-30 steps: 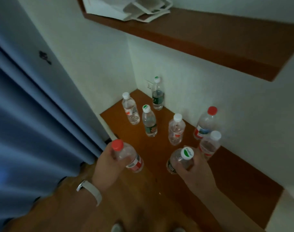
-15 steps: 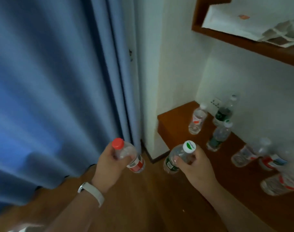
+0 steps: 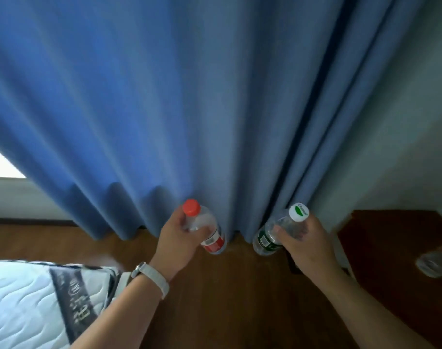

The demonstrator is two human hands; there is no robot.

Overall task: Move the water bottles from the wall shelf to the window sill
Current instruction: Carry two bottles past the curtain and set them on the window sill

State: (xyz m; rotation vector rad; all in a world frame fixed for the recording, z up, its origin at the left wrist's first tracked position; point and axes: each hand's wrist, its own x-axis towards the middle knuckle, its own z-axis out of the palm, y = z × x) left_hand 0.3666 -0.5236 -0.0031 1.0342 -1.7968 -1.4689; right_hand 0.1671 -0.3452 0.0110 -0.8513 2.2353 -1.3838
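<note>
My left hand (image 3: 176,241) grips a clear water bottle with a red cap and red label (image 3: 207,229), held tilted in front of the blue curtain. My right hand (image 3: 304,244) grips a clear bottle with a white cap and green label (image 3: 274,234), also tilted. At the right edge lies the brown wall shelf (image 3: 391,238), where a blurred bottle (image 3: 435,261) remains. A bright strip of window and sill (image 3: 5,183) shows at the far left, mostly hidden by the curtain.
A wide blue curtain (image 3: 189,96) hangs across most of the view, its hem just above the wooden floor (image 3: 227,298). A white quilted mattress corner (image 3: 38,298) sits at the lower left. A white wall (image 3: 404,147) stands right of the curtain.
The view has swung left, away from the shelf and onto the curtain. Both hands still hold their bottles. Most shelf bottles have left the frame, and the mattress and window strip have appeared.
</note>
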